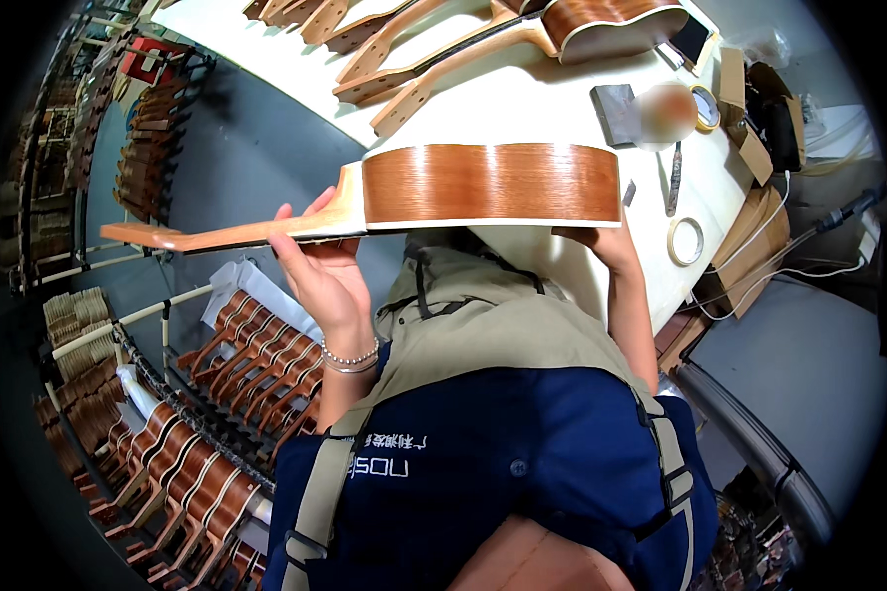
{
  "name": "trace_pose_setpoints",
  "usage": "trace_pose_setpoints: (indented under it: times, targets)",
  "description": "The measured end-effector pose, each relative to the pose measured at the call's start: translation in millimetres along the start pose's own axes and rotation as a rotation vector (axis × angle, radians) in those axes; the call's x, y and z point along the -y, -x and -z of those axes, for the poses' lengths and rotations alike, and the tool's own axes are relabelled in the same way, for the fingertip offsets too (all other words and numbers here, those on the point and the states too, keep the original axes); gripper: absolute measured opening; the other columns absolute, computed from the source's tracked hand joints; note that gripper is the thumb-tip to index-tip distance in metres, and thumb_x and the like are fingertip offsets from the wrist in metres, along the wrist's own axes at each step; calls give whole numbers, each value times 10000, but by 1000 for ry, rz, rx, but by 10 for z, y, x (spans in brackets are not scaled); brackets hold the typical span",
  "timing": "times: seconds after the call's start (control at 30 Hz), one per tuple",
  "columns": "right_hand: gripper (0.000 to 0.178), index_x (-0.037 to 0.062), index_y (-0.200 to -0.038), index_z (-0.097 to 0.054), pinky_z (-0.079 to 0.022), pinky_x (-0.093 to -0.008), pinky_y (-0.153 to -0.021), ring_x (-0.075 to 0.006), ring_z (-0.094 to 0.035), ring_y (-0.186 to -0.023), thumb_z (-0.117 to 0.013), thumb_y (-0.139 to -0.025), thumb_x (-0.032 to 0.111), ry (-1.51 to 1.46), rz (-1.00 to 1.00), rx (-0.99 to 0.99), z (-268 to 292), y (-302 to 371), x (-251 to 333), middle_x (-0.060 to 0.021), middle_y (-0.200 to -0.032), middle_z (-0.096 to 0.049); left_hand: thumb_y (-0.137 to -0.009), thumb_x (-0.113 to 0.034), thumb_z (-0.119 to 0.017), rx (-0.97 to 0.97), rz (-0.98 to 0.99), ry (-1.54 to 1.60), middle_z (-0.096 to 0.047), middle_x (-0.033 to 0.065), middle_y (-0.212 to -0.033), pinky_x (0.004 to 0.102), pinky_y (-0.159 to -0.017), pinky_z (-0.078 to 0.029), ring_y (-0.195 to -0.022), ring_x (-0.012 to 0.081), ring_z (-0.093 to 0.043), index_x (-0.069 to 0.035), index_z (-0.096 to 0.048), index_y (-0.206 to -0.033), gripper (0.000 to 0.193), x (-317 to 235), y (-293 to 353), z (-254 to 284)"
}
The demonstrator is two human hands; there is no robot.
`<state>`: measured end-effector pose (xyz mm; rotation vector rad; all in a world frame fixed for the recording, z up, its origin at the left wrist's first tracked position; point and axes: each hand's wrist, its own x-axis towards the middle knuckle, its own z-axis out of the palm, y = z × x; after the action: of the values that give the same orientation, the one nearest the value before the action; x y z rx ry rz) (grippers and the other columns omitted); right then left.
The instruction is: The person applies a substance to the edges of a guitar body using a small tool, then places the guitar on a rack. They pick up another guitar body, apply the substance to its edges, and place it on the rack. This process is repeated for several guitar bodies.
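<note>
A ukulele [491, 185] with a glossy brown body and pale edging is held on its side in front of me, its side wall turned up. Its pale neck points left, and no strings show. My left hand [327, 264] is closed round the neck near the body, thumb on the near side and fingertips showing beyond. At the body's right end, my right hand [603, 244] supports it from the near, lower side; most of those fingers are hidden under the body.
Several ukuleles [616, 30] lie on the white table [296, 84] beyond. To the right are a grey block [616, 115], a slim tool [674, 179], a tape roll [686, 240] and a cardboard box [749, 236]. A rack of instruments [182, 453] stands at lower left.
</note>
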<state>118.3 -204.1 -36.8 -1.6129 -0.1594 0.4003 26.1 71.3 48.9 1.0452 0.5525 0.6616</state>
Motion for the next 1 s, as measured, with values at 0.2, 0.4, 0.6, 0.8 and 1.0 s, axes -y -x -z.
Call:
trace_pose_setpoints:
  times: [0.2,0.4,0.6,0.8,1.0]
  targets:
    - [509,33,-1220,-460,-536,-347,-758,-198,-584,-958,-648,-802,251,-536,-291,-40,-90,58,-687,-112,-1127,-550,-875,-496,-456,289,-398,-293,-584,251,-1016,373,-877,-436,-934,251,-577,-42,-364,-1114,521,-123,81,-162]
    - [476,44,-1184,-491,-523,-304,-766,-150,-565,-949,-650,-783,247,-665,-227,-38,-334,99,-713,-69,-1085,-552,-797,-562,-532,408,-601,-539,-641,184,-847,279,-832,-415,-833,174,-586,4,-367,-1022,632,-361,223,-594]
    - [572,66,-1168,-500,-485,-274,-771,-138,-532,-924,-689,-635,-19,-762,-180,-53,-434,115,-1029,-38,-1064,-541,-691,-375,-743,516,-522,-323,-630,137,-913,261,-760,-450,-850,178,-600,-30,-386,-1036,604,-316,261,-684]
    - [409,61,-1012,-513,-467,-287,-654,-134,-517,-812,-611,-662,-126,-327,-148,-20,-435,208,-900,-23,-932,-532,-755,-381,-685,598,-544,-379,-633,164,-895,361,-903,-414,-907,255,-612,-25,-380,-1034,545,-318,259,-792]
    - [540,24,-1190,-475,-529,-301,-724,-160,-585,-841,-647,-688,-75,-171,-218,0,8,189,-373,-92,-979,-590,-804,-110,-651,931,-180,179,-572,35,-803,597,-1040,-175,-972,280,-589,-99,-439,-952,259,-375,51,-905]
